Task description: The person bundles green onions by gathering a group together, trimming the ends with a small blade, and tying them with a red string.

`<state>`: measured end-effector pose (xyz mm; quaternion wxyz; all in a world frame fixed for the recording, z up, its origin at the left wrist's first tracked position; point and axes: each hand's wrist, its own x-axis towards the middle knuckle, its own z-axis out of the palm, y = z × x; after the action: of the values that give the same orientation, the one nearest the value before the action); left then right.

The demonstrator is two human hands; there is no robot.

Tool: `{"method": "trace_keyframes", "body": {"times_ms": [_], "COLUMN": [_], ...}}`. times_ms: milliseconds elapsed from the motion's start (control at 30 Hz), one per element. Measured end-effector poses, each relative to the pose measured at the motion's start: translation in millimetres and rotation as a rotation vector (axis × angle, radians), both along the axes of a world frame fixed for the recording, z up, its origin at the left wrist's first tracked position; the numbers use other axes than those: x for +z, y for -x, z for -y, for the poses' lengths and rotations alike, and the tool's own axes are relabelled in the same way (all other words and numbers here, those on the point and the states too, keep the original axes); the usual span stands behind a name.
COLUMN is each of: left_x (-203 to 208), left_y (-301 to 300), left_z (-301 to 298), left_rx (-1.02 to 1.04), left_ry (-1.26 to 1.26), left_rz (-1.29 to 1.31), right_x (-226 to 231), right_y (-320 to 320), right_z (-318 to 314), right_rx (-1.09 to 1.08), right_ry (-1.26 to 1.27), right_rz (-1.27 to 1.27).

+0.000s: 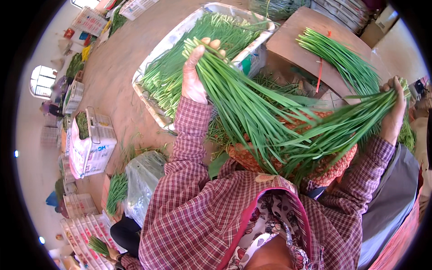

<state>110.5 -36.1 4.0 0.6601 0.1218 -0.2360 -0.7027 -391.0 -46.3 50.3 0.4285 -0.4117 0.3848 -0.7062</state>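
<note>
Plaid top (198, 202) nearest camera. Left hand (193, 74) curled round the pale cut ends of the left bunch (243, 96); right hand (395, 110) clenched on the butt end of the right bunch (360, 119). Long axes converge: each slants inward and down, leaf tips overlapping above the orange patterned cloth (339, 164). Tied bundle (342, 58) on brown board (290, 36), nearer the right hand. White crate (270, 26) of stalks behind the left hand. Brown floor (105, 67), arched window (42, 82) far left.
</note>
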Motion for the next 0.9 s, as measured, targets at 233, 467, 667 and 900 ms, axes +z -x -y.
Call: {"method": "trace_keyframes", "body": {"times_ms": [233, 467, 667, 900], "left_x": [20, 40, 25, 5], "left_y": [33, 67, 44, 26], "left_z": [-11, -11, -9, -18], "left_rx": [-0.048, -0.044, -0.100, -0.155], "left_ry": [-0.029, -0.019, 0.031, 0.006], "left_rz": [0.271, 0.368, 0.422, 0.184], "right_x": [41, 33, 33, 23], "right_y": [-194, -249, -216, -217], "right_z": [-23, 4, 12, 18], "right_rx": [0.335, 0.614, 0.688, 0.337], "right_ry": [-0.065, 0.082, -0.056, 0.181], "right_rz": [-0.563, -0.701, -0.629, -0.779]}}
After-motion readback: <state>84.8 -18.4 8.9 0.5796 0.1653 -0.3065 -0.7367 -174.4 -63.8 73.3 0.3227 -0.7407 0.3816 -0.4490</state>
